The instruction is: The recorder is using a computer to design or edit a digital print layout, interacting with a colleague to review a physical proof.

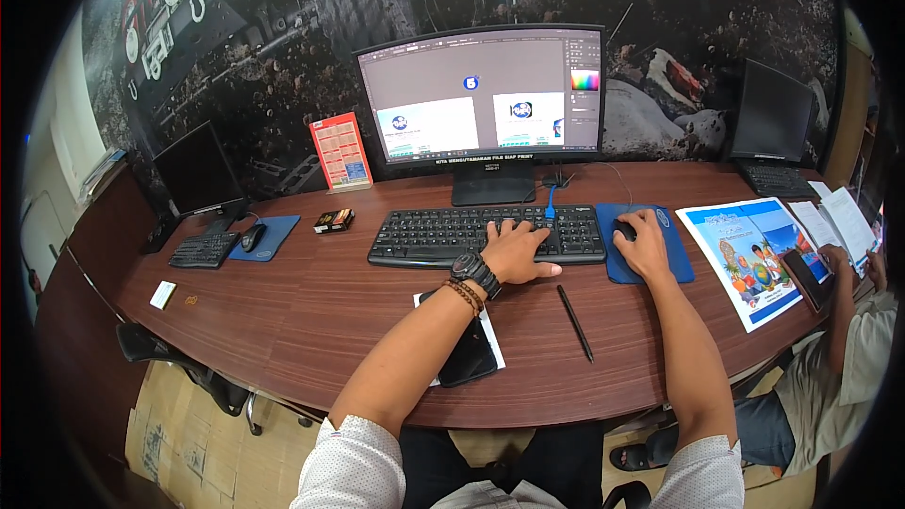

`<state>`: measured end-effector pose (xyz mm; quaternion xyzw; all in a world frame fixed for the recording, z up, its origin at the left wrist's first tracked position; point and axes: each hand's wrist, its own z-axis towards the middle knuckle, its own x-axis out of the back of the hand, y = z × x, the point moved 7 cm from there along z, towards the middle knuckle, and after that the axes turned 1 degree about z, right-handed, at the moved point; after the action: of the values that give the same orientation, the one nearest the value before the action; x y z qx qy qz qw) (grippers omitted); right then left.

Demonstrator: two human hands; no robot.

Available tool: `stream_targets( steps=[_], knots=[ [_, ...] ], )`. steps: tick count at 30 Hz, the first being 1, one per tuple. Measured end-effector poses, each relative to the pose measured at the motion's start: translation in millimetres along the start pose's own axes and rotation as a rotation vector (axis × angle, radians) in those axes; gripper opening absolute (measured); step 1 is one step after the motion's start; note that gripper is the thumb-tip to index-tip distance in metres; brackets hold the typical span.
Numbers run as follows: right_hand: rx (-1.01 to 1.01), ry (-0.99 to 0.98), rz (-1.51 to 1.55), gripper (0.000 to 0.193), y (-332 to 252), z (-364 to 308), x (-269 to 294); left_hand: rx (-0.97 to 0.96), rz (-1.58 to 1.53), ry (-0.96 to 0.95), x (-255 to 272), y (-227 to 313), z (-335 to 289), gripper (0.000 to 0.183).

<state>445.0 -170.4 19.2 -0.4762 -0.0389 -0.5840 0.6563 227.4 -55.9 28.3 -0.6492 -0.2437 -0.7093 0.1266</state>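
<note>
My left hand (514, 253) lies with its fingers spread over the right half of a black keyboard (424, 234). A black watch (474, 273) and beaded bracelets circle that wrist. On a blue mouse pad (671, 266), my right hand (647, 243) is curled over a dark computer mouse (621, 229), mostly covered by the fingers. Behind the keyboard stands a monitor (424, 75) with a design program and several logo images on its screen. A black phone (468, 358) rests on white paper beneath my left forearm. Between my forearms lies a black pen (575, 322).
A red desk calendar (341, 153) and a small box (335, 221) stand left of the monitor. Farther left are a second monitor (200, 170) and keyboard (203, 250). At right, beside a colourful printed poster (740, 259), another person's hands hold a dark device (809, 271) and papers (848, 221).
</note>
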Motion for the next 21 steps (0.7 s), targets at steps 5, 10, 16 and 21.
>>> stream_targets(
  steps=[5,10,16,21],
  knots=[
    [0.02,0.004,-0.001,0.035,5.1,0.9,-1.9,-0.001,0.001,-0.012,-0.8,0.6,1.1,0.085],
    [0.016,0.006,0.009,0.036,3.7,0.8,-2.4,-0.002,0.003,-0.007,-1.1,-0.3,1.0,0.085],
    [0.013,0.009,0.011,0.035,1.0,-0.8,0.2,0.002,0.006,-0.01,-1.9,0.6,2.9,0.087],
    [0.023,0.009,0.022,0.035,2.0,0.2,-0.9,-0.004,0.009,-0.011,-1.9,0.3,2.8,0.087]
  ],
)
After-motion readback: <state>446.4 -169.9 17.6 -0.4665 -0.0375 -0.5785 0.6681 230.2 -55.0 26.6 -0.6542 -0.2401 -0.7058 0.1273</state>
